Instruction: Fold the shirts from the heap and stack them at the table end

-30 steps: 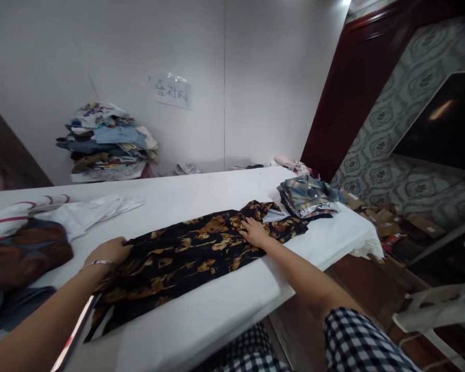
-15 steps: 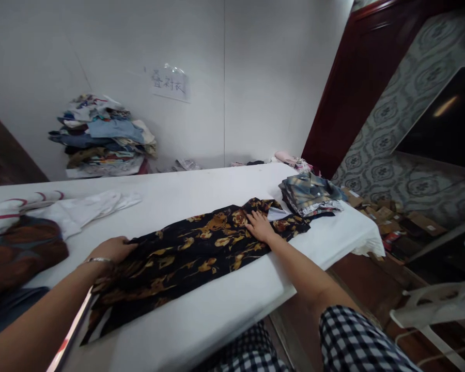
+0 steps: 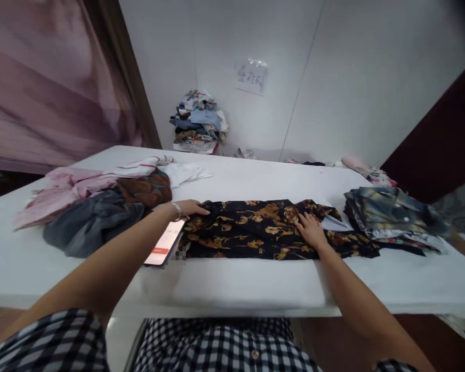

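Observation:
A black shirt with brown and gold flowers (image 3: 251, 232) lies in a long, narrow shape across the table in front of me. My left hand (image 3: 191, 207) is at its far left corner, fingers closed over the edge of the cloth; the fingertips are partly hidden. Flat on the right part of the shirt rests my right hand (image 3: 311, 230), its fingers spread. A whitish patch (image 3: 333, 223) shows at the shirt's opening beside that hand. Under my left wrist, a phone with a lit screen (image 3: 165, 243) lies close to the shirt's left end.
Folded clothes with a plaid shirt on top (image 3: 395, 209) are stacked at the right. Loose garments, including a grey one (image 3: 91, 222) and a pink one (image 3: 70, 188), heap at the left. Behind the white table (image 3: 236, 289) stands a tall clothes pile (image 3: 199, 121) near the wall.
My view has swung to the left, bringing the phone and the whole left heap into sight. The shirt's left end looks straighter. Both hands keep their places on the shirt.

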`<act>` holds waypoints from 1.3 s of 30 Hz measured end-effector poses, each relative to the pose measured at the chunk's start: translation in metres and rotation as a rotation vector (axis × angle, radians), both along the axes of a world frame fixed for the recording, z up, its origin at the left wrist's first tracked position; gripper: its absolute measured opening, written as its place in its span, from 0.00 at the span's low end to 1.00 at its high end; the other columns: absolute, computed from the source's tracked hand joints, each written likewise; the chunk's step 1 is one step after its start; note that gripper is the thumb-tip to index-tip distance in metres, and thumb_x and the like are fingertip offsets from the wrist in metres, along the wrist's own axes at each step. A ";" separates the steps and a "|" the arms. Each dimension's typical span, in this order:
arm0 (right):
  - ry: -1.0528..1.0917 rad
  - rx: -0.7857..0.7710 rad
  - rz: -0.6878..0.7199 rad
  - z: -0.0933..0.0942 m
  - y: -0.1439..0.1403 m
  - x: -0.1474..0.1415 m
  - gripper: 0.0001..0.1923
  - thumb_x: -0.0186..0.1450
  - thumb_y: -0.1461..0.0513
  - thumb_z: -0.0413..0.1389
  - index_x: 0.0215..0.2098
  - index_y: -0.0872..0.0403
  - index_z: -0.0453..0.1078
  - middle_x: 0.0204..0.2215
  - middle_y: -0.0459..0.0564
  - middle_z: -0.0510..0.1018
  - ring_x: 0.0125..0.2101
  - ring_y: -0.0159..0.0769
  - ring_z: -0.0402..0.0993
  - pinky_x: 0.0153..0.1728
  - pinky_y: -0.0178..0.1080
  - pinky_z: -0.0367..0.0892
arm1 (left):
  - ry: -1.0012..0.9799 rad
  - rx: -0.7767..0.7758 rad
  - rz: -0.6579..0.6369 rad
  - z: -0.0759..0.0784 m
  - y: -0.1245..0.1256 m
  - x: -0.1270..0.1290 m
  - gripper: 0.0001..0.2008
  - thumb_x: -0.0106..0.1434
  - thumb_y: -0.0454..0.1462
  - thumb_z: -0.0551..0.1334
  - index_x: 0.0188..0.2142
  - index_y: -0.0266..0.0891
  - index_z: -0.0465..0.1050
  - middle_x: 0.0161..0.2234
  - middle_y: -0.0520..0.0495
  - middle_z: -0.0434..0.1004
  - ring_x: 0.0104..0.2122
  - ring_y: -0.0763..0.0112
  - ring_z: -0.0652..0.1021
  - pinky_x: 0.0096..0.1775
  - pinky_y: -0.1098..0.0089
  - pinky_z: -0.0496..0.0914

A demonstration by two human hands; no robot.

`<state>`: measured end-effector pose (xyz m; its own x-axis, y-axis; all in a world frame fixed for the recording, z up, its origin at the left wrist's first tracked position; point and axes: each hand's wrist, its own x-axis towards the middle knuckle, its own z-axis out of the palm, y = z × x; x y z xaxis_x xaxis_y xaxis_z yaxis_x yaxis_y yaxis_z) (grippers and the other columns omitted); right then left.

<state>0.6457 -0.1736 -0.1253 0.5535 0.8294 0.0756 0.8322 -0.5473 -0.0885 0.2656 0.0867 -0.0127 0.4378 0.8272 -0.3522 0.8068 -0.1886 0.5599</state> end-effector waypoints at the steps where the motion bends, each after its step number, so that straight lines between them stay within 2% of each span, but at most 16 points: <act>1: 0.000 0.000 -0.001 0.000 0.000 0.000 0.28 0.71 0.52 0.42 0.65 0.53 0.57 0.66 0.56 0.56 0.66 0.47 0.49 0.62 0.49 0.50 | 0.040 -0.010 -0.026 -0.002 -0.001 0.002 0.15 0.44 0.43 0.70 0.32 0.39 0.78 0.29 0.46 0.82 0.32 0.63 0.80 0.33 0.68 0.72; 4: 0.010 0.012 -0.004 0.002 -0.001 -0.001 0.28 0.70 0.52 0.42 0.65 0.53 0.57 0.66 0.56 0.56 0.66 0.46 0.49 0.62 0.49 0.50 | 0.123 0.044 -0.048 -0.005 -0.003 0.008 0.11 0.41 0.37 0.69 0.27 0.38 0.77 0.31 0.44 0.82 0.37 0.58 0.79 0.37 0.68 0.71; 6: 0.023 0.026 -0.005 0.003 -0.001 -0.001 0.28 0.70 0.51 0.43 0.65 0.53 0.57 0.66 0.56 0.56 0.66 0.47 0.49 0.62 0.49 0.50 | 0.137 0.078 -0.036 -0.001 -0.002 0.011 0.12 0.41 0.37 0.68 0.28 0.38 0.76 0.33 0.43 0.82 0.39 0.57 0.79 0.38 0.68 0.71; 8: 0.039 0.043 -0.002 0.004 -0.001 0.000 0.28 0.70 0.51 0.43 0.64 0.54 0.58 0.65 0.56 0.57 0.65 0.47 0.50 0.62 0.48 0.50 | 0.134 0.067 -0.037 0.008 -0.002 0.011 0.14 0.43 0.39 0.67 0.32 0.38 0.77 0.33 0.44 0.82 0.37 0.59 0.80 0.36 0.69 0.72; 12: 0.061 0.084 0.007 0.003 -0.002 0.000 0.28 0.70 0.51 0.44 0.63 0.54 0.60 0.65 0.56 0.58 0.65 0.47 0.51 0.62 0.48 0.51 | 0.038 -0.094 -0.002 0.037 -0.004 0.018 0.20 0.44 0.42 0.69 0.39 0.41 0.75 0.34 0.47 0.83 0.33 0.63 0.81 0.29 0.71 0.72; 15: 0.079 0.101 0.005 0.002 -0.001 0.001 0.28 0.69 0.51 0.44 0.63 0.54 0.61 0.65 0.55 0.59 0.65 0.46 0.51 0.62 0.49 0.50 | -0.037 -0.169 -0.030 0.059 -0.016 0.043 0.21 0.44 0.42 0.71 0.39 0.40 0.74 0.34 0.46 0.82 0.32 0.64 0.80 0.26 0.73 0.71; 18: 0.104 0.118 0.010 0.002 -0.001 0.002 0.27 0.69 0.51 0.45 0.62 0.54 0.62 0.65 0.55 0.59 0.65 0.46 0.51 0.63 0.49 0.49 | -0.128 -0.176 -0.115 0.067 -0.043 0.089 0.21 0.46 0.42 0.71 0.40 0.38 0.74 0.34 0.44 0.81 0.29 0.67 0.79 0.24 0.74 0.69; 21: 0.135 0.147 0.017 0.001 -0.002 0.004 0.27 0.69 0.51 0.46 0.62 0.53 0.63 0.64 0.55 0.60 0.65 0.45 0.51 0.63 0.48 0.49 | -0.252 -0.298 -0.166 0.056 -0.077 0.139 0.29 0.53 0.47 0.68 0.51 0.36 0.68 0.39 0.39 0.80 0.28 0.67 0.80 0.26 0.72 0.71; 23: 0.153 0.172 0.021 0.001 -0.002 0.005 0.27 0.69 0.51 0.46 0.62 0.53 0.63 0.64 0.55 0.60 0.65 0.44 0.52 0.63 0.48 0.49 | -0.316 -0.355 -0.175 0.041 -0.096 0.163 0.38 0.58 0.50 0.64 0.62 0.36 0.55 0.46 0.35 0.77 0.31 0.65 0.80 0.30 0.69 0.73; 25: 0.167 0.190 0.027 0.000 -0.002 0.007 0.27 0.69 0.51 0.46 0.61 0.53 0.63 0.64 0.55 0.61 0.65 0.43 0.52 0.63 0.47 0.49 | -0.325 -0.205 -0.191 0.024 -0.106 0.172 0.41 0.59 0.50 0.62 0.65 0.37 0.47 0.51 0.34 0.75 0.36 0.63 0.80 0.36 0.67 0.74; 28: 0.184 0.199 0.037 -0.001 -0.002 0.009 0.26 0.68 0.52 0.47 0.61 0.53 0.64 0.64 0.54 0.61 0.65 0.43 0.52 0.63 0.46 0.48 | -0.234 0.240 -0.195 0.001 -0.102 0.159 0.35 0.60 0.47 0.62 0.63 0.38 0.55 0.52 0.38 0.74 0.46 0.60 0.77 0.48 0.65 0.70; 30: 0.192 0.203 0.041 -0.002 -0.001 0.010 0.26 0.68 0.51 0.47 0.61 0.52 0.64 0.64 0.54 0.62 0.65 0.43 0.52 0.63 0.46 0.48 | -0.159 0.429 -0.139 -0.011 -0.093 0.139 0.32 0.61 0.47 0.60 0.61 0.37 0.59 0.55 0.38 0.71 0.52 0.59 0.73 0.53 0.65 0.66; 32: 0.197 0.208 0.041 -0.003 -0.001 0.011 0.26 0.68 0.51 0.47 0.61 0.51 0.64 0.63 0.53 0.62 0.65 0.43 0.52 0.63 0.47 0.49 | -0.083 0.435 -0.048 -0.022 -0.085 0.118 0.34 0.60 0.49 0.59 0.62 0.35 0.58 0.58 0.35 0.67 0.55 0.57 0.71 0.54 0.65 0.64; 34: 0.200 0.205 0.036 -0.002 0.000 0.011 0.26 0.68 0.51 0.47 0.61 0.51 0.64 0.64 0.53 0.62 0.65 0.43 0.53 0.63 0.47 0.49 | -0.013 0.329 0.005 -0.031 -0.081 0.104 0.38 0.59 0.52 0.58 0.62 0.32 0.56 0.57 0.32 0.69 0.55 0.55 0.72 0.52 0.64 0.66; 36: 0.201 0.200 0.027 0.000 0.000 0.009 0.26 0.68 0.51 0.47 0.61 0.52 0.64 0.64 0.54 0.61 0.65 0.44 0.52 0.63 0.48 0.48 | 0.024 0.225 0.015 -0.039 -0.081 0.098 0.41 0.56 0.55 0.59 0.60 0.30 0.58 0.53 0.32 0.73 0.51 0.53 0.75 0.47 0.64 0.69; 39: 0.203 0.216 0.025 0.003 -0.001 0.007 0.26 0.68 0.52 0.48 0.60 0.55 0.65 0.63 0.56 0.62 0.64 0.44 0.53 0.63 0.48 0.49 | 0.016 0.194 0.003 -0.050 -0.081 0.103 0.37 0.52 0.57 0.62 0.53 0.34 0.67 0.50 0.34 0.76 0.48 0.53 0.77 0.42 0.65 0.70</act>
